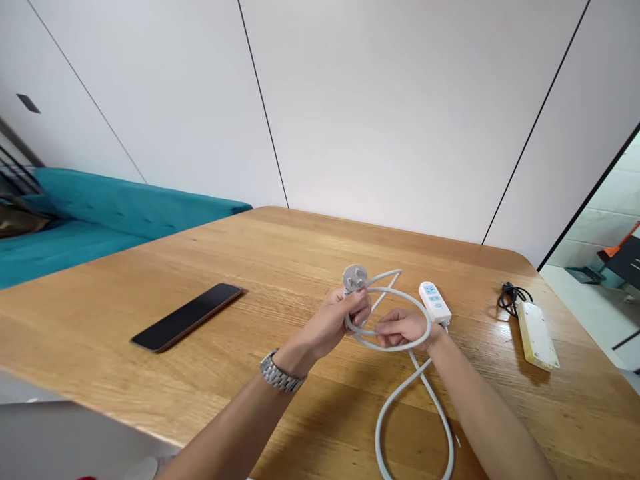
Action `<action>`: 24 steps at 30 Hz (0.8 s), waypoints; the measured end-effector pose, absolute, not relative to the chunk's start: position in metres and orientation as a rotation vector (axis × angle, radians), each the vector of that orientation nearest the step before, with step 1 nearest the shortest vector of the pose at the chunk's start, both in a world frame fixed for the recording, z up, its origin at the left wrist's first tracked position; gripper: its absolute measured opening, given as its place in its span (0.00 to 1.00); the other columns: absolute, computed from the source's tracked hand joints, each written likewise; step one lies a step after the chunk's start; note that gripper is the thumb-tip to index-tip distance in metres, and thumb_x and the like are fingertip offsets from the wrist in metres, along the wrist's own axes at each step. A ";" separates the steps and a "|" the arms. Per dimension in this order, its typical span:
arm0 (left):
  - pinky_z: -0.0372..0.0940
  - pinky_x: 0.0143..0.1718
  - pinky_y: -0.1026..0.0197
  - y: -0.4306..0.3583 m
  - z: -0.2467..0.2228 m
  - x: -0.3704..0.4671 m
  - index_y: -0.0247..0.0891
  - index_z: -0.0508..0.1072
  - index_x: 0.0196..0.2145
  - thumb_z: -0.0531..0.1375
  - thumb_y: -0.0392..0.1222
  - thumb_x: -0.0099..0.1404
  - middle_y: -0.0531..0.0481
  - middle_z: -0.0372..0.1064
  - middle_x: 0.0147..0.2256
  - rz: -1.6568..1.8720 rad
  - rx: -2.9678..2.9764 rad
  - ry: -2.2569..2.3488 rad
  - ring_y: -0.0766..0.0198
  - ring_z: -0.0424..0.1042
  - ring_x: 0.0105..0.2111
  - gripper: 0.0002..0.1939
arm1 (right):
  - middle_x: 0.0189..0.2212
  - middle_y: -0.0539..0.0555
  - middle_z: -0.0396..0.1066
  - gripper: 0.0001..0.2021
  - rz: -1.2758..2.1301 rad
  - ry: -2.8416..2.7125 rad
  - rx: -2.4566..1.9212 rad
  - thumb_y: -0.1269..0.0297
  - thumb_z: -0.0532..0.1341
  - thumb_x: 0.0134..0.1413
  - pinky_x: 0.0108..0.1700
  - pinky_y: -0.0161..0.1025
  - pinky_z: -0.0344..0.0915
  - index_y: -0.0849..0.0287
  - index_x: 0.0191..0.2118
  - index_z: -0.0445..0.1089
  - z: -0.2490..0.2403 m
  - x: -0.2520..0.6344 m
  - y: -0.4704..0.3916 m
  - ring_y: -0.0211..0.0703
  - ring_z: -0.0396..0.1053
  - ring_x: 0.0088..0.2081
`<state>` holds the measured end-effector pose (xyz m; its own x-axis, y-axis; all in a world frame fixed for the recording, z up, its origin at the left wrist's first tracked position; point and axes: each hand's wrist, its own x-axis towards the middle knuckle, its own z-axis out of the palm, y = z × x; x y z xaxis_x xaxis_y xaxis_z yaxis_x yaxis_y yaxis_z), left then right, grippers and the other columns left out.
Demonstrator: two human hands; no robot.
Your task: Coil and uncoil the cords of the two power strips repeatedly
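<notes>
My left hand (357, 309), with a metal watch on its wrist, is closed around a white power cord (387, 292) just below its grey three-pin plug (355, 277). The plug's pins face up toward me. Loops of the cord hang between the hands, and my right hand (404, 328) pinches part of a loop with its fingers closed. Behind the right hand lies a small white power strip (434, 302) with blue-marked sockets. More cord trails down in a large loop toward the table's near side.
The wooden table (280, 253) carries a dark phone-like slab (190, 317) on the left. A second white power strip (537, 335) with a coiled black cord (513, 298) lies at the right. A teal sofa (125, 207) stands beyond the left edge, and a white panelled wall (380, 120) behind.
</notes>
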<state>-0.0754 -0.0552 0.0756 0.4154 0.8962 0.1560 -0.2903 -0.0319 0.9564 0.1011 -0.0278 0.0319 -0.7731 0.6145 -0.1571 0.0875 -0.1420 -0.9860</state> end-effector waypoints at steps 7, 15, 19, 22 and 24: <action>0.61 0.26 0.68 -0.065 0.133 -0.087 0.38 0.55 0.19 0.54 0.45 0.68 0.60 0.37 0.14 1.355 0.978 0.526 0.71 0.52 0.17 0.21 | 0.13 0.46 0.60 0.32 1.936 -1.701 -0.788 0.34 0.50 0.54 0.19 0.32 0.53 0.62 0.29 0.70 0.008 0.111 -0.010 0.32 0.56 0.15; 0.49 0.14 0.73 -0.068 0.207 -0.106 0.35 0.59 0.24 0.36 0.45 0.75 0.64 0.40 0.13 1.802 0.726 0.312 0.78 0.36 0.11 0.25 | 0.20 0.46 0.69 0.24 1.942 -2.205 -0.982 0.43 0.69 0.35 0.20 0.29 0.54 0.60 0.32 0.73 0.011 0.125 -0.009 0.31 0.62 0.19; 0.44 0.13 0.71 -0.064 0.239 -0.128 0.37 0.53 0.22 0.35 0.43 0.75 0.63 0.37 0.11 2.128 0.672 0.373 0.76 0.37 0.10 0.24 | 0.11 0.42 0.57 0.21 1.733 -1.985 -0.975 0.47 0.70 0.34 0.16 0.30 0.41 0.62 0.20 0.71 0.018 0.148 -0.003 0.27 0.47 0.14; 0.45 0.14 0.69 -0.061 0.243 -0.147 0.38 0.52 0.22 0.34 0.41 0.75 0.62 0.41 0.12 2.345 0.697 0.478 0.74 0.40 0.10 0.23 | 0.09 0.41 0.50 0.24 1.445 -1.626 -0.964 0.42 0.69 0.31 0.17 0.31 0.39 0.61 0.15 0.66 0.025 0.168 0.002 0.27 0.43 0.14; 0.44 0.14 0.68 -0.060 0.235 -0.156 0.38 0.53 0.22 0.35 0.39 0.75 0.62 0.42 0.12 2.406 0.767 0.580 0.74 0.40 0.10 0.23 | 0.10 0.40 0.47 0.26 1.306 -1.492 -0.962 0.39 0.67 0.32 0.18 0.31 0.41 0.60 0.15 0.65 0.030 0.178 0.005 0.27 0.43 0.15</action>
<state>-0.1556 -0.0597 0.2354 -0.6902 0.6082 0.3920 -0.3627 -0.7596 0.5398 0.1780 0.0051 0.0302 -0.2885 0.9480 0.1346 -0.0074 0.1384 -0.9904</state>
